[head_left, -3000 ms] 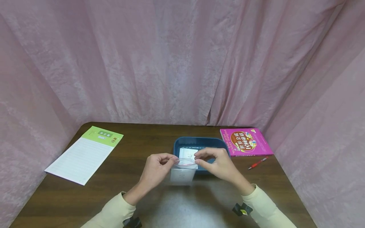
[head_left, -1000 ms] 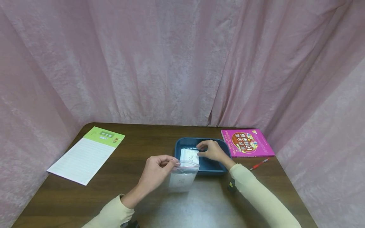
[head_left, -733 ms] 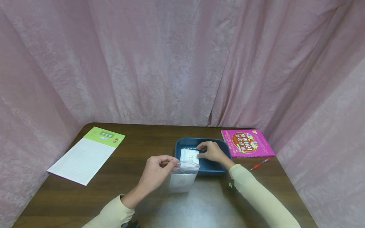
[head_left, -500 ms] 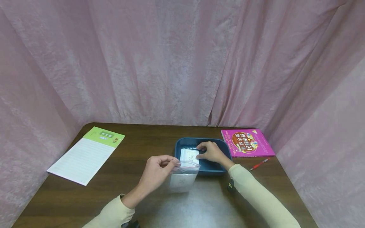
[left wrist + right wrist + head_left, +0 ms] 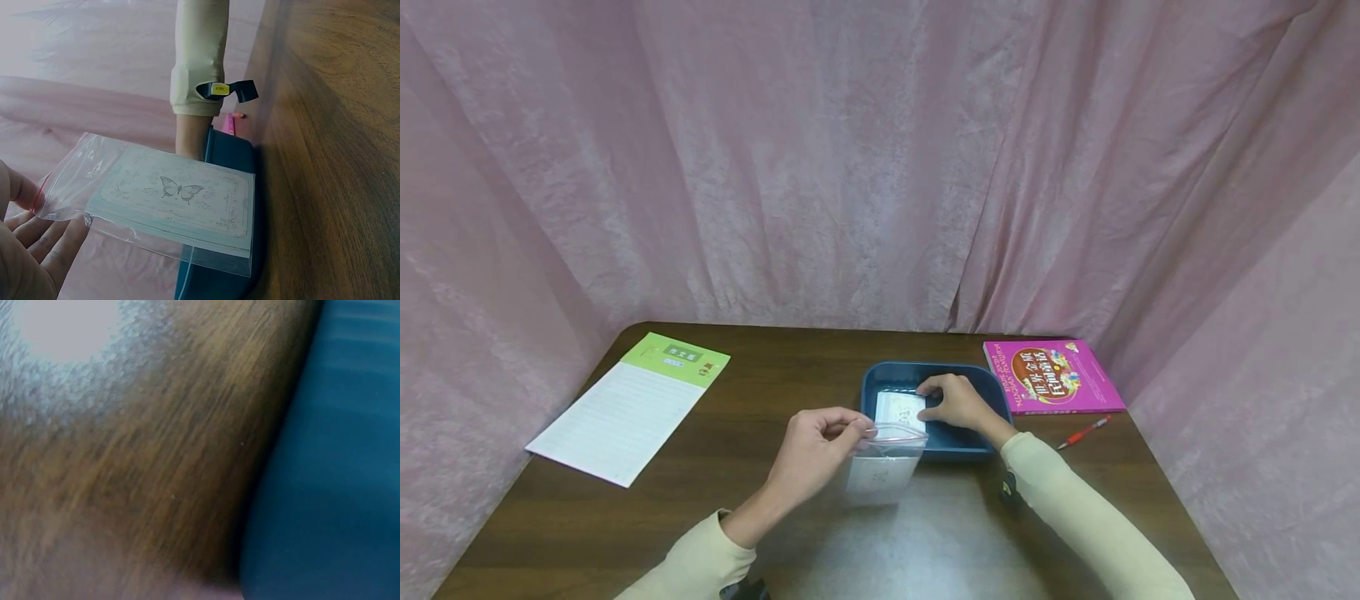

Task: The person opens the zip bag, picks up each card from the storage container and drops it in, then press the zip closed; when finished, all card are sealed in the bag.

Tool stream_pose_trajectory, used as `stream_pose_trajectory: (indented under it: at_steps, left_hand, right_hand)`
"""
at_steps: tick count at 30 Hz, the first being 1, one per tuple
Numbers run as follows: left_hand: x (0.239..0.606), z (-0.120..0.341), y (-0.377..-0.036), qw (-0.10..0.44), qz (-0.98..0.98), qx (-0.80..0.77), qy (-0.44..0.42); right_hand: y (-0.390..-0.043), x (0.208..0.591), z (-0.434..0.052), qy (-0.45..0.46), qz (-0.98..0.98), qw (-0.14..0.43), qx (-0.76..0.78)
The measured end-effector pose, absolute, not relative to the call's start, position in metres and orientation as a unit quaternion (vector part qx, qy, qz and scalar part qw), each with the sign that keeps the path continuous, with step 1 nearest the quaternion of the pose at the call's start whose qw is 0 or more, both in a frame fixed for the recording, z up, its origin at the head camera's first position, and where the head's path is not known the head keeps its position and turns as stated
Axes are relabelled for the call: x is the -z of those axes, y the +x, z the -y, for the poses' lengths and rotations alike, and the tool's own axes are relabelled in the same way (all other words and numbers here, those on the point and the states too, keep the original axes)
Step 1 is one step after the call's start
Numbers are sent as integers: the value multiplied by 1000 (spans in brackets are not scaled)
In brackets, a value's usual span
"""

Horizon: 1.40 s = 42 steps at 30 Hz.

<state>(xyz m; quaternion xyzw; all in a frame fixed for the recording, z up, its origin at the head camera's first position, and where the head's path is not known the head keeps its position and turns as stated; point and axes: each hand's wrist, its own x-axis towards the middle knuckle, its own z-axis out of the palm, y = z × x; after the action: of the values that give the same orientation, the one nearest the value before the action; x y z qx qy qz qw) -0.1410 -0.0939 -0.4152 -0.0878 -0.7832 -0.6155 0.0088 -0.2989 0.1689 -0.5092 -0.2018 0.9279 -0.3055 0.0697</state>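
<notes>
The zip bag (image 5: 882, 468) is a clear plastic pouch with a red seal strip along its mouth. It sits at lower centre of the head view, held above the tabletop just in front of the tray, with the mouth uppermost and gaping. The left hand (image 5: 811, 454) pinches its mouth edge at the left corner. Inside lies a stack of pale cards printed with a butterfly (image 5: 181, 189).

The blue tray (image 5: 880, 379) is a shallow rectangular plastic bin with rounded corners, resting flat at centre frame. Inside lies a white card (image 5: 898, 409), flat on the floor. The right hand (image 5: 953, 402) rests on the card's right edge.
</notes>
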Motion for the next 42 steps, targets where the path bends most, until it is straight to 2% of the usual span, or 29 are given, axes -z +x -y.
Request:
stream_pose_trajectory:
  at_steps: [19, 30, 42]
  left_hand:
    - [416, 93, -140, 6, 781, 617, -94]
    - [418, 94, -141, 12, 783, 615, -91]
    - [419, 93, -143, 15, 786, 612, -86]
  right_hand:
    - [-299, 508, -168, -205, -927, 58, 308]
    - [-298, 493, -175, -195, -900, 46, 386]
    - [-287, 470, -182, -182, -859, 93, 469]
